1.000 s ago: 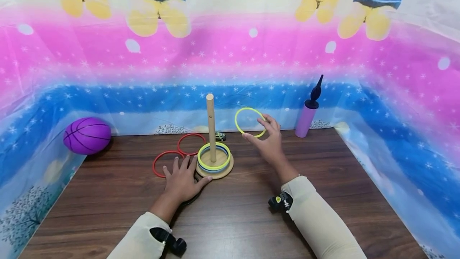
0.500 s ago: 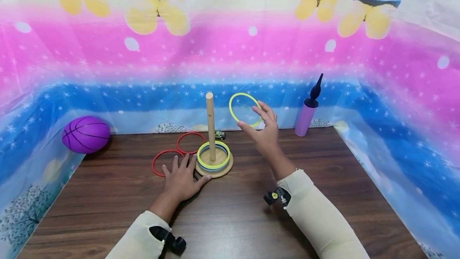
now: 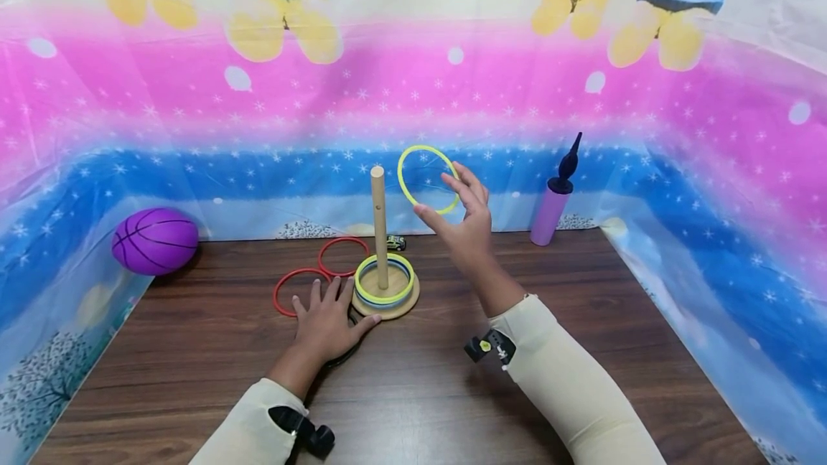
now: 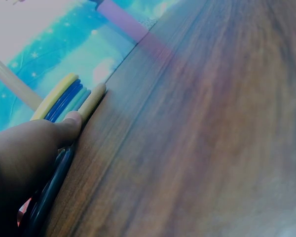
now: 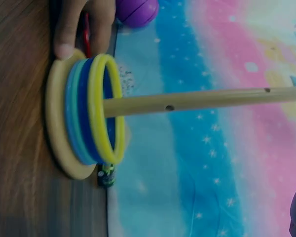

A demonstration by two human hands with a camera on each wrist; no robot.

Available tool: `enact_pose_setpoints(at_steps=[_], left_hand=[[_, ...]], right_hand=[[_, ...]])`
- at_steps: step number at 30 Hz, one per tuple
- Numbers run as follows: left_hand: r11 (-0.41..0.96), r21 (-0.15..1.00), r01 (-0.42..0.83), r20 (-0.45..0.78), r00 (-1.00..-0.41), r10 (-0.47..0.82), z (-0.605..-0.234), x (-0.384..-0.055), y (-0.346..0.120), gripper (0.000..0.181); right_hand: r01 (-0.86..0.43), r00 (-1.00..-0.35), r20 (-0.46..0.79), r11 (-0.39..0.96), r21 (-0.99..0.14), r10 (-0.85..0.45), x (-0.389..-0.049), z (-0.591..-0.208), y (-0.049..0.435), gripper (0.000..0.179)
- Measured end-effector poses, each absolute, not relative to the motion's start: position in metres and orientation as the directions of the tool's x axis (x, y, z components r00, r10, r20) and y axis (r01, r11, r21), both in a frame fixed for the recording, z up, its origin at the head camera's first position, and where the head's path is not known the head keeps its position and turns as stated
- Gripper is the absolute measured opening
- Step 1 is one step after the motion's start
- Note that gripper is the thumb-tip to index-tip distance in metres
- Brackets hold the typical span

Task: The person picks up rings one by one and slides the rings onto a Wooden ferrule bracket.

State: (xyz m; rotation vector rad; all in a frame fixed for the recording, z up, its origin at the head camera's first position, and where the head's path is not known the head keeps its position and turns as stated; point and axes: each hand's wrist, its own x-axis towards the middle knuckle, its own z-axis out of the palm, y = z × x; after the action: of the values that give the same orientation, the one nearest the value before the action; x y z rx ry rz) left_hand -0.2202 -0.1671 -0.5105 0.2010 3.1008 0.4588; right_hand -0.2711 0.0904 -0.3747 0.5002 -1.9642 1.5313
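Yellow ring is pinched at its near edge by the right hand, raised just right of the peg top, likely to clear it. Left hand lies flat, thumb against the base, seemingly steadying it.

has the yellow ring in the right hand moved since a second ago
Yes. The yellow ring in the right hand has risen and shifted left, closer to the top of the wooden peg.

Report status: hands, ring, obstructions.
Right hand pinches yellow ring, up beside the peg top. Left hand flat on table, thumb against base. Path clear.
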Motion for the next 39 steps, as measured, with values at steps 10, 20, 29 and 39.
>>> enact_pose_setpoints(at_steps=[10, 20, 29, 39], left_hand=[[0.951, 0.282, 0.128, 0.019, -0.992, 0.128, -0.513, -0.221, -0.168, 0.103], [0.949, 0.288, 0.126, 0.013, -0.992, 0.127, -0.514, -0.223, -0.168, 0.102], [0.950, 0.288, 0.122, 0.012, -0.992, 0.124, -0.512, -0.222, -0.167, 0.102], [0.950, 0.283, 0.129, 0.024, -0.992, 0.127, -0.513, -0.222, -0.166, 0.101]], right_hand=[[-0.605, -0.785, 0.619, 0.245, -0.757, -0.025, -0.270, -0.365, 0.070, 0.071], [-0.584, -0.807, 0.577, 0.320, -0.746, -0.128, -0.271, -0.372, 0.054, 0.081], [-0.518, -0.855, 0.481, 0.362, -0.775, -0.193, -0.265, -0.397, 0.054, 0.085], [-0.464, -0.886, 0.409, 0.375, -0.803, -0.219, -0.262, -0.424, 0.055, 0.086]])
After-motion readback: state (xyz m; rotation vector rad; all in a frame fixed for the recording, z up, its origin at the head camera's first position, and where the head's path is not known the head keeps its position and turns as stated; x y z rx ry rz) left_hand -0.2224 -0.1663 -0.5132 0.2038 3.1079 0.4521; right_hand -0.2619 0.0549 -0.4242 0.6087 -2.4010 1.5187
